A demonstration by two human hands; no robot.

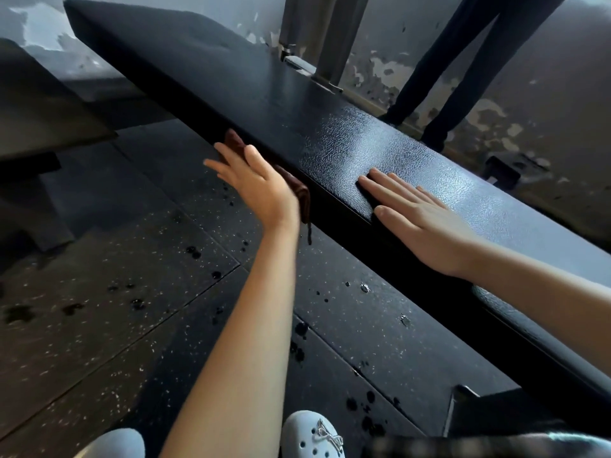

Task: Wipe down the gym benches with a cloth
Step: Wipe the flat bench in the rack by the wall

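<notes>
A long black padded gym bench [264, 84] runs diagonally from the upper left to the lower right. My left hand [254, 185] presses a brown cloth [299, 190] flat against the bench's near side, fingers straight. The cloth shows above and below my palm, with a thread hanging down. My right hand [420, 216] lies flat on the bench's shiny top surface, fingers straight and together, holding nothing.
Dark speckled rubber floor tiles [115, 309] with wet spots lie below the bench. Another bench's pad [39, 104] juts in at the left. Metal uprights [327, 38] and another person's dark-trousered legs [463, 61] stand behind the bench. My pale shoes [314, 434] are at the bottom.
</notes>
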